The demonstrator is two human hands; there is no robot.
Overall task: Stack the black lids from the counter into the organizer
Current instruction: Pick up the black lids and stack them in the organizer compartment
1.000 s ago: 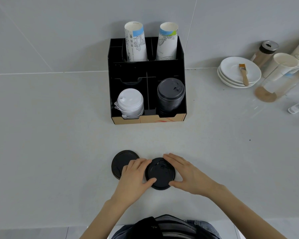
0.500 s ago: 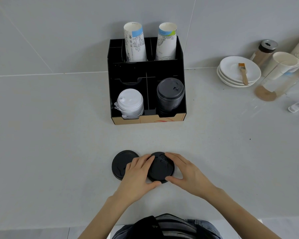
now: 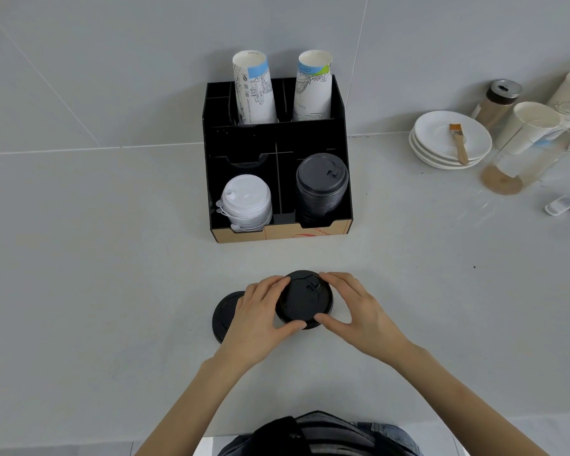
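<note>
Lid in hand: you have a black lid [image 3: 305,299] pinched by its rim between both hands, low over the counter [image 3: 112,291], tilted a little toward you. It may be more than one nested lid; you cannot tell.
Left hand [image 3: 260,319]: your fingers curl narrowly over the lid's left edge, thumb at its near edge.
Right hand [image 3: 354,307]: your fingers close on the far right edge, thumb at the near edge.
Second lid [image 3: 224,315]: it lies flat on the counter just left of the held one, partly under your left hand.
Where it goes: the organizer [image 3: 277,136] stands against the wall, well apart from your hands. Its front right compartment holds a tall stack of black lids [image 3: 321,189]; the front left holds white lids [image 3: 247,202].
Weight: judge it as very light thin plastic, easy to carry in one hand.
Stiffness: the rim likely flexes if you squeeze, so pinch lightly.
Surface: smooth, probably a bit slippery.
Where to hold: keep to opposite points of the rim, not the raised centre.
Caution: the stack is already tall; set the lid down square so it nests rather than sliding off.
</note>
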